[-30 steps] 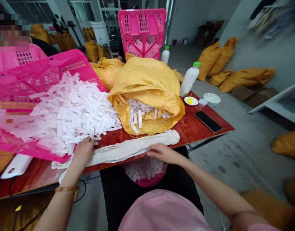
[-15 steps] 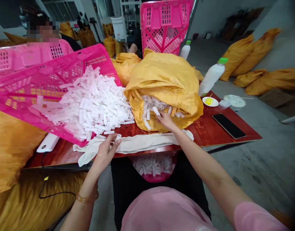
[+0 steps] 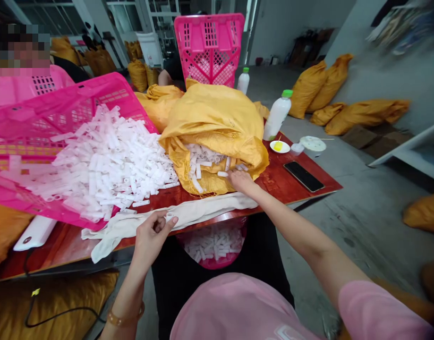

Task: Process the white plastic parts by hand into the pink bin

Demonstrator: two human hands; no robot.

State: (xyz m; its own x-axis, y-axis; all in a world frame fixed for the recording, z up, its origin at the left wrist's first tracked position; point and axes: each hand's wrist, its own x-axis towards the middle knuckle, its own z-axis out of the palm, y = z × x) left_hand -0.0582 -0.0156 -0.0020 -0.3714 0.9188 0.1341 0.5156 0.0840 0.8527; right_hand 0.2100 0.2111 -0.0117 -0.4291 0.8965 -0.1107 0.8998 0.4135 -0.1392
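Observation:
In the head view my left hand (image 3: 151,234) is closed over the white cloth, a short white plastic tube (image 3: 169,216) pinched between thumb and fingers. My right hand (image 3: 242,182) reaches to the mouth of a yellow woven sack (image 3: 217,111). Another short white tube (image 3: 223,174) sticks out to the left of its closed fingertips; some of the fingers are hidden. More white tubes (image 3: 204,155) lie in the sack's opening. To the left, a tilted pink crate (image 3: 106,87) spills a large heap of white tubes (image 3: 117,160) onto the red table (image 3: 278,182).
A crumpled white cloth (image 3: 202,210) runs along the table's front edge. Below it, a pink container (image 3: 222,262) of tubes sits between my legs. On the right are a phone (image 3: 303,175), a white bottle (image 3: 277,115) and a small dish (image 3: 279,147). A person sits at the far left.
The view has turned right, so the table appears further left. My right hand has moved right along the sack's opening, and its tube now lies flatter. My left hand still holds its tube.

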